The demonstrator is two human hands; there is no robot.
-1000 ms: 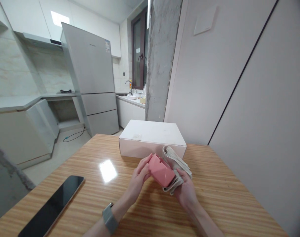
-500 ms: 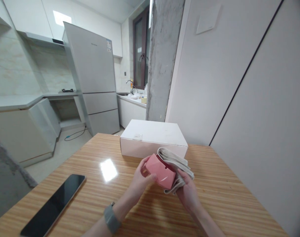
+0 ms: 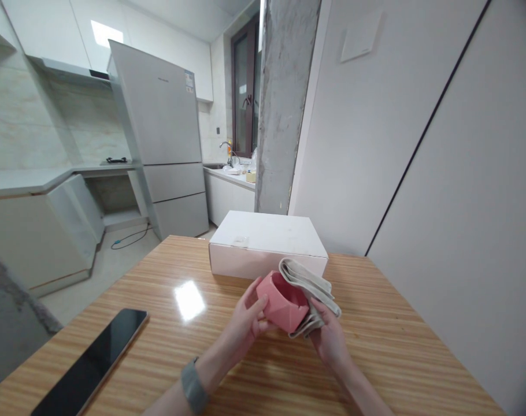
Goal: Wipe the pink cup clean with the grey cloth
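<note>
A pink faceted bowl-like container [image 3: 280, 309] is held above the table in my left hand [image 3: 245, 320], thumb on its outer side and fingers around it. Its opening tilts up and to the right, showing part of the hollow inside. My right hand [image 3: 330, 335] is closed on a folded light grey cloth [image 3: 308, 283], which lies against the container's right rim and covers part of the opening. The right fingers are partly hidden behind the cloth.
Behind my hands a closed white box [image 3: 267, 234] stands on the wood-grain table [image 3: 167, 358]. A dark phone [image 3: 93, 361] lies at the left. Beyond the table are a fridge [image 3: 159, 110], a concrete pillar [image 3: 282, 110] and a white wall panel [image 3: 349, 144].
The pink container has turned in my left hand, so more of its opening and inside shows. My right hand and the cloth have hardly moved.
</note>
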